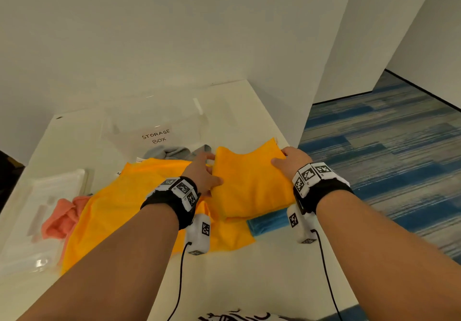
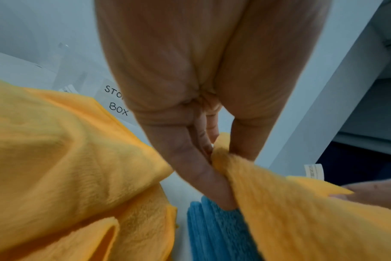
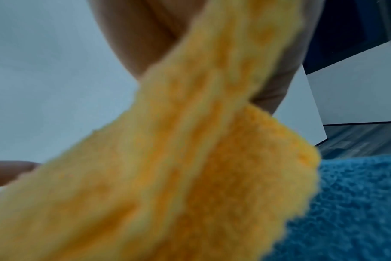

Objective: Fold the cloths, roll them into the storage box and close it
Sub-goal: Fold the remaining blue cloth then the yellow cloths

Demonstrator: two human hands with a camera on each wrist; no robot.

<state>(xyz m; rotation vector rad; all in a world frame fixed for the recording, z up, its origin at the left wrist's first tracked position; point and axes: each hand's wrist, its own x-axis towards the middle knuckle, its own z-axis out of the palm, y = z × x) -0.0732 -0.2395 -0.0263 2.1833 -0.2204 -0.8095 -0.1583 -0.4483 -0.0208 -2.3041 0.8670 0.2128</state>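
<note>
Head view showed, left of the folded yellow cloth [image 1: 252, 186], a clear lid [image 1: 45, 211], a pink cloth [image 1: 62, 218] and a second yellow cloth [image 1: 119, 208] spread on the counter [image 1: 249, 271]. The left hand [image 1: 203, 176] pinched the folded cloth's left edge, the right hand [image 1: 291, 162] gripped its right edge; its long axis ran toward the storage box [image 1: 154, 133], just beyond it. A blue cloth [image 1: 267, 223] beneath was mostly hidden; the right wrist view was blurred.
</note>
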